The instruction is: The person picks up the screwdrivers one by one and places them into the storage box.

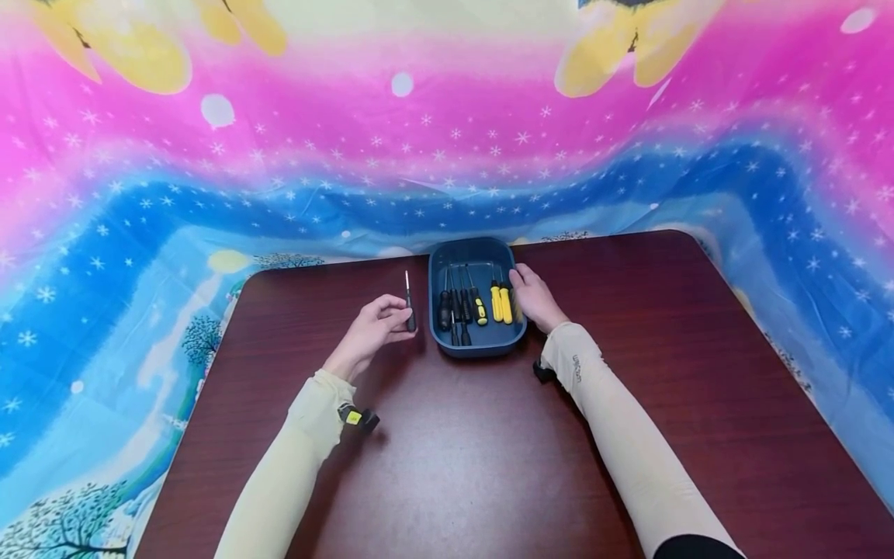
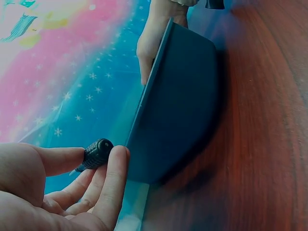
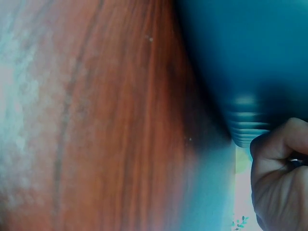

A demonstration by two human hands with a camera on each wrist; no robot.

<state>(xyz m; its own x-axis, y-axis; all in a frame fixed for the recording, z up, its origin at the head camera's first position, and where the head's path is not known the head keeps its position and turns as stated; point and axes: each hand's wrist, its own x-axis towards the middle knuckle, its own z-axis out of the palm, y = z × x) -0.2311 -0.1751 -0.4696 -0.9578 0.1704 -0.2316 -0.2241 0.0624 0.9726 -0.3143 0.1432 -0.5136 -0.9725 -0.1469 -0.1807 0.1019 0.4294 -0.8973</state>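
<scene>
My left hand point(image 1: 377, 326) pinches a small black-handled screwdriver point(image 1: 410, 310) between thumb and fingers, its shaft pointing up, just left of a dark blue plastic bin point(image 1: 482, 351). In the left wrist view the ribbed end of the screwdriver's handle point(image 2: 98, 153) faces the camera. My right hand point(image 1: 536, 299) grips the bin's right rim; in the right wrist view its curled fingers point(image 3: 276, 144) are at the bin's edge. Inside the bin lie several black-handled screwdrivers point(image 1: 445, 310), a black-and-yellow one point(image 1: 479, 309) and yellow-handled ones point(image 1: 497, 301).
The bin stands at the far edge of a dark reddish-brown wooden table point(image 1: 461, 466). A pink and blue printed cloth point(image 1: 335, 171) with snowflakes hangs behind the table and along its sides.
</scene>
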